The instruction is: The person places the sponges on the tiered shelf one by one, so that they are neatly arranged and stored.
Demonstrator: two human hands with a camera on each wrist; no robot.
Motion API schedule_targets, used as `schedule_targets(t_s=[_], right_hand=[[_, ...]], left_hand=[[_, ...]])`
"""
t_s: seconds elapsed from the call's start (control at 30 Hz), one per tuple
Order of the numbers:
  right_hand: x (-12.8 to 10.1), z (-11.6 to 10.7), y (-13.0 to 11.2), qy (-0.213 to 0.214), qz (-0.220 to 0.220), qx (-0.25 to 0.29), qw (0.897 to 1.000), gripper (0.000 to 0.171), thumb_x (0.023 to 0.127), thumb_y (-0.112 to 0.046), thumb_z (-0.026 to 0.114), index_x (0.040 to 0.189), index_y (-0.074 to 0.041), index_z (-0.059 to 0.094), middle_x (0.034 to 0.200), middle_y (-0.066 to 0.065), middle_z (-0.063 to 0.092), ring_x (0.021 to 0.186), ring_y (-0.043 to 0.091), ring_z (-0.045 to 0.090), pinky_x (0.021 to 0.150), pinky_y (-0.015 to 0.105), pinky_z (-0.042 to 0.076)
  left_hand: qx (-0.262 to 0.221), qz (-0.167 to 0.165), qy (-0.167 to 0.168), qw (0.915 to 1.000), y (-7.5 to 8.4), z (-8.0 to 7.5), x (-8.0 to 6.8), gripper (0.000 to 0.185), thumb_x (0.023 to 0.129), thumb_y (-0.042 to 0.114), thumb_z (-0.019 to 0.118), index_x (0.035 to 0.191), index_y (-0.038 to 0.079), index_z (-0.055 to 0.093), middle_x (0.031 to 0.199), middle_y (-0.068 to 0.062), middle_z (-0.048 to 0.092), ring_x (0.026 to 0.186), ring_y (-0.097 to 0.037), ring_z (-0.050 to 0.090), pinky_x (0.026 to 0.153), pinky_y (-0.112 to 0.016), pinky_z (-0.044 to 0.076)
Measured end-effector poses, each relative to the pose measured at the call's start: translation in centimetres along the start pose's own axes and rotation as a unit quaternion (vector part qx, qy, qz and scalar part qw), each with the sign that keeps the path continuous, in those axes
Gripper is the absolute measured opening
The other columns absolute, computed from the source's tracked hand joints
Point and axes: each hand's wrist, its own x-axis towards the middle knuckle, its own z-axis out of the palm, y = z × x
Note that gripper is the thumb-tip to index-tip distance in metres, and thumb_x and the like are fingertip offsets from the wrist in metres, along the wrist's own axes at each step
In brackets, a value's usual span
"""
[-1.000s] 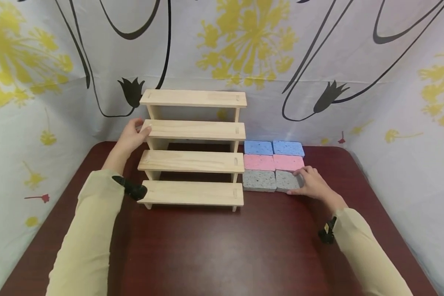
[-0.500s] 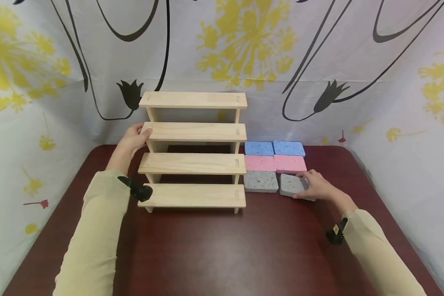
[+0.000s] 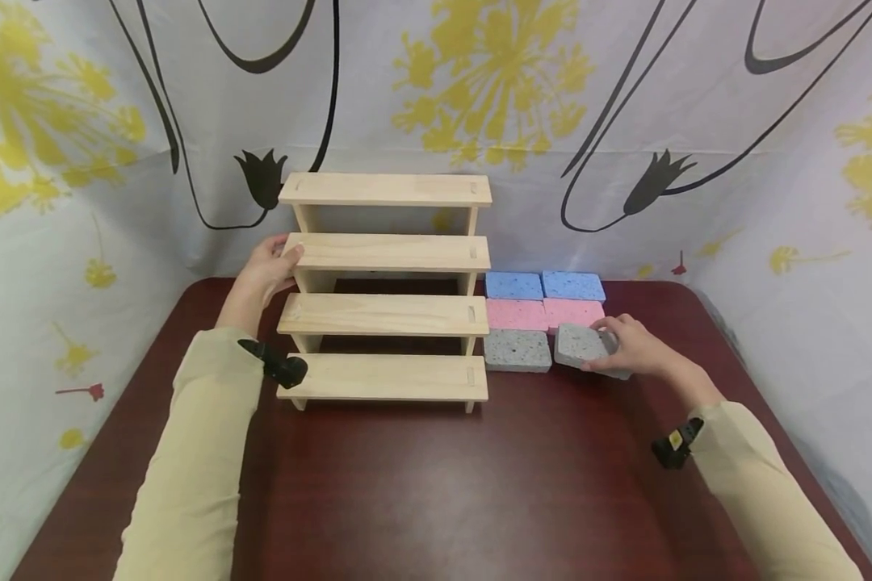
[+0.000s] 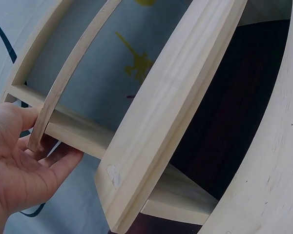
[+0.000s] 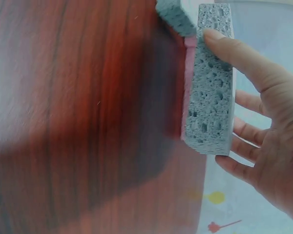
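A four-step wooden display rack (image 3: 385, 315) stands on the dark red table. My left hand (image 3: 265, 270) grips the left end of its second step from the top, with the thumb on the board and fingers behind and below, as the left wrist view also shows. On the rack's right, my right hand (image 3: 634, 347) pinches a grey sponge (image 5: 210, 97) by its edges, thumb on one side and fingers on the other. In the right wrist view this sponge is lifted off the table. A second grey sponge (image 3: 517, 350) lies flat beside the rack.
Two pink sponges (image 3: 516, 315) lie behind the grey one, and two blue sponges (image 3: 513, 286) lie behind those. A printed cloth (image 3: 523, 218) hangs at the back and sides. The dark red table (image 3: 443, 484) extends in front of the rack.
My right hand has drawn the right grey sponge away from its neighbour, to the right, and raised it off the table. My left hand keeps its hold on the rack.
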Motion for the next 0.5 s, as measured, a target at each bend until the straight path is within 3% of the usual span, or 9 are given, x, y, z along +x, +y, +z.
schedule_targets(t_s=[0.5], right_hand=[[0.5, -1.8, -4.8, 0.092, -0.066, -0.04, 0.993, 0.074, 0.069, -0.043, 0.077, 0.126, -0.004, 0.052, 0.12, 0.023, 0.047, 0.106, 0.034, 0.041, 0.082, 0.05, 0.041]], left_hand=[[-0.008, -0.004, 0.001, 1.0, 0.1, 0.0, -0.1, 0.061, 0.099, 0.023, 0.04, 0.151, 0.012, 0.009, 0.156, -0.015, 0.014, 0.138, -0.031, 0.031, 0.113, -0.043, 0.031]])
